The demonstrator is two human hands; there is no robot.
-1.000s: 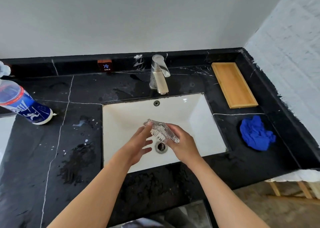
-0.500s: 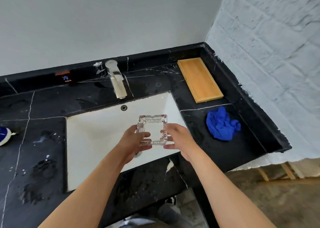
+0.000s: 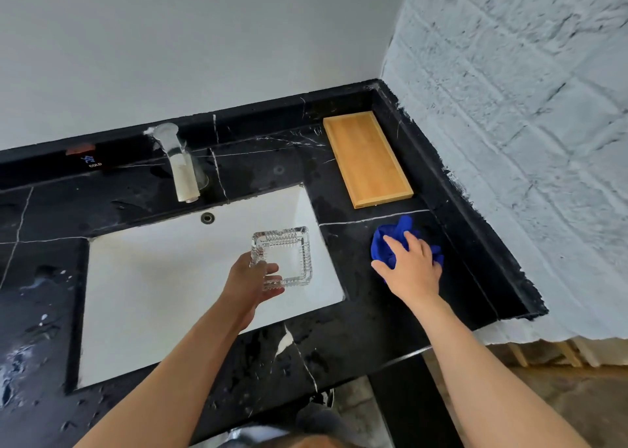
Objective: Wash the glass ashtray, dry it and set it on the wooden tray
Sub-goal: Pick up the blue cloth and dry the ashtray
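The square ribbed glass ashtray (image 3: 283,255) is held level above the right part of the white sink (image 3: 163,287), pinched at its near left corner by my left hand (image 3: 249,282). My right hand (image 3: 409,265) lies on the crumpled blue cloth (image 3: 384,243) on the black counter, right of the sink, with fingers curling over it. The cloth still rests on the counter. The wooden tray (image 3: 367,158) sits bare at the back right corner, beyond the cloth.
The metal tap (image 3: 180,165) stands behind the sink with no water running. The black marble counter (image 3: 367,325) is wet and speckled on the left side. A white brick wall (image 3: 526,141) bounds the counter on the right.
My right hand let go of the ashtray and moved right onto the blue cloth. My left hand now holds the ashtray alone. The view swung right.
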